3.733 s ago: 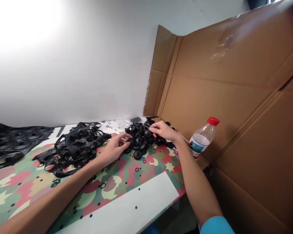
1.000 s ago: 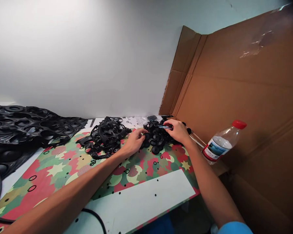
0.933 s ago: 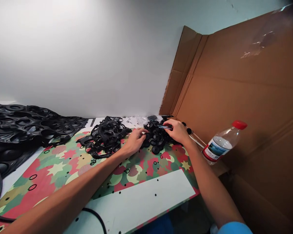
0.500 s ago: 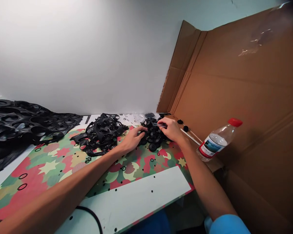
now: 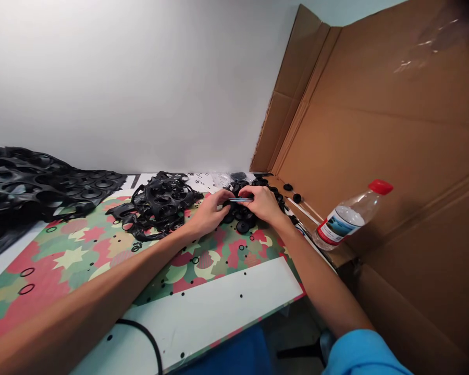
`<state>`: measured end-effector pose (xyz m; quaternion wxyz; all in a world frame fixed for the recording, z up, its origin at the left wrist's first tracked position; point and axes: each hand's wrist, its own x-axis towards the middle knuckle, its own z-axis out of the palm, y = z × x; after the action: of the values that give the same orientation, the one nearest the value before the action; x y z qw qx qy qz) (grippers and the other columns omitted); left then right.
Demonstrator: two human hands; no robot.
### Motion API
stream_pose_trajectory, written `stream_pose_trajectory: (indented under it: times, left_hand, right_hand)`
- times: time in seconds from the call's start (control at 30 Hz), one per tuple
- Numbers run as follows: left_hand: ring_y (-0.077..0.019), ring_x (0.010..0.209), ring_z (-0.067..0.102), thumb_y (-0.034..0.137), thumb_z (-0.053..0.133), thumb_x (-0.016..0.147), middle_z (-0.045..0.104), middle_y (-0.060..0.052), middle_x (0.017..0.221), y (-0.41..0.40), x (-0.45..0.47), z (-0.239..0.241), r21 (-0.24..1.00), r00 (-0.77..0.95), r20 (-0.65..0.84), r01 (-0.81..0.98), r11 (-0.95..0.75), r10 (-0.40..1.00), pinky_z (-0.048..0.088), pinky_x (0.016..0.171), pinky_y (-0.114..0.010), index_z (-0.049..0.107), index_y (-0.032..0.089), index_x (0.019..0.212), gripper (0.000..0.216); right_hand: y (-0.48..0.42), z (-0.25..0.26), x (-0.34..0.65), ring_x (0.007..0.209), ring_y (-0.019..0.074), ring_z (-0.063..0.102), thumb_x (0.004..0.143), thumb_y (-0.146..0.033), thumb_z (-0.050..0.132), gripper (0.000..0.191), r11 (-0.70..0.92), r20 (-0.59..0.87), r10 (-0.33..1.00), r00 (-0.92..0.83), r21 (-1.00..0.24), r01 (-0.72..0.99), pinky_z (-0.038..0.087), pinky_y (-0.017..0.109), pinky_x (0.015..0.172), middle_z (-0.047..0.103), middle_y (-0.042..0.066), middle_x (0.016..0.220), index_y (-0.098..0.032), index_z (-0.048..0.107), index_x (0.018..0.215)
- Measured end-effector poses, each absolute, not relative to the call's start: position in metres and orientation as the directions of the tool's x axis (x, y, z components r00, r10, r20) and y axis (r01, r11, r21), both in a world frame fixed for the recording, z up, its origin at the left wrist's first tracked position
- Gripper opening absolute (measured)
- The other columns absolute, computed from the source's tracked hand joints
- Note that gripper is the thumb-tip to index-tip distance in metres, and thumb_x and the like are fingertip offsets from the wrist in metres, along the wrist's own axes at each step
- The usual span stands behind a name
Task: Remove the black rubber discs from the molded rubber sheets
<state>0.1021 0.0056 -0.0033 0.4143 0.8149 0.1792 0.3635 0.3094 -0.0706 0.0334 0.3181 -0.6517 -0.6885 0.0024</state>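
My right hand [image 5: 261, 202] is closed around slim, shiny tweezers [image 5: 241, 199], which point left toward my other hand. The fingers of my left hand [image 5: 213, 211] pinch a small black rubber part [image 5: 227, 203] at the tip of the tweezers; most of that part is hidden. Both hands are just above a pile of round black rubber parts [image 5: 243, 226] on the patterned table covering [image 5: 214, 260]. Left of the pile lies a tangled heap of black rubber sheet scrap [image 5: 162, 203] with round holes.
A large black rubber sheet [image 5: 42, 187] with round shapes covers the far left. A clear bottle [image 5: 340, 224] with a red cap leans at the right, near a cardboard wall [image 5: 375, 135]. Thin black rings [image 5: 26, 289] and small black dots are scattered around. A black cable [image 5: 146, 333] crosses the front.
My left hand has come up to the tweezers' tip and its fingers have closed. My right hand has shifted slightly left, bringing the two hands together. The view has tilted slightly.
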Motion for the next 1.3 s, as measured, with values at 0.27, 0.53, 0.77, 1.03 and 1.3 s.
stream_pose_trajectory:
  times: [0.27, 0.53, 0.77, 1.03, 1.3]
  left_hand:
    - [-0.0274, 0.134, 0.069, 0.025, 0.063, 0.097, 0.072, -0.013, 0.141, 0.003, 0.102, -0.004, 0.82, 0.634, 0.441, 0.004, -0.573, 0.635, 0.054, 0.116, -0.045, 0.06, 0.021, 0.134, 0.038]
    - [-0.0265, 0.102, 0.08, 0.032, 0.072, 0.098, 0.086, -0.007, 0.105, -0.004, 0.1, 0.005, 0.778, 0.662, 0.461, 0.019, -0.628, 0.591, 0.059, 0.098, -0.042, 0.075, 0.021, 0.121, 0.026]
    - [-0.0267, 0.099, 0.081, 0.035, 0.082, 0.087, 0.085, -0.008, 0.102, 0.005, 0.099, -0.002, 0.848, 0.635, 0.442, -0.066, -0.525, 0.634, 0.061, 0.094, -0.04, 0.075, 0.019, 0.121, 0.038]
    - [-0.0267, 0.095, 0.08, 0.036, 0.082, 0.087, 0.086, -0.009, 0.097, 0.012, 0.1, -0.008, 0.857, 0.637, 0.413, -0.031, -0.514, 0.65, 0.061, 0.09, -0.04, 0.078, 0.017, 0.131, 0.048]
    - [-0.0268, 0.103, 0.08, 0.033, 0.081, 0.086, 0.087, -0.009, 0.108, 0.012, 0.101, -0.006, 0.877, 0.582, 0.4, -0.018, -0.481, 0.708, 0.061, 0.1, -0.043, 0.085, 0.02, 0.107, 0.025]
  right_hand:
    - [-0.066, 0.036, 0.307, 0.085, 0.022, 0.075, 0.086, -0.026, 0.081, 0.01, 0.228, 0.482, 0.868, 0.117, -0.597, 0.769, 0.053, 0.03, 0.073, 0.083, 0.002, 0.093, -0.024, 0.082, 0.096]
    - [-0.067, 0.039, 0.301, 0.071, 0.0219, 0.071, 0.085, -0.047, 0.083, 0.026, 0.337, 0.46, 0.882, 0.098, -0.762, 0.553, 0.054, 0.033, 0.067, 0.076, 0.004, 0.078, -0.021, 0.077, 0.09]
    - [-0.073, 0.046, 0.298, 0.06, 0.0175, 0.062, 0.086, -0.06, 0.084, 0.04, 0.298, 0.355, 0.933, 0.063, -0.858, 0.418, 0.048, 0.03, 0.058, 0.07, 0.001, 0.068, -0.021, 0.076, 0.089]
    - [-0.075, 0.048, 0.3, 0.043, 0.0067, 0.031, 0.091, -0.066, 0.076, 0.048, 0.228, 0.256, 0.966, 0.045, -0.916, 0.33, 0.021, 0.025, 0.042, 0.072, 0.002, 0.071, -0.018, 0.075, 0.098]
    - [-0.071, 0.046, 0.305, 0.044, 0.009, 0.032, 0.09, -0.072, 0.071, 0.053, 0.215, 0.297, 0.946, 0.131, -0.876, 0.432, 0.026, 0.026, 0.043, 0.071, 0.002, 0.071, -0.019, 0.078, 0.097]
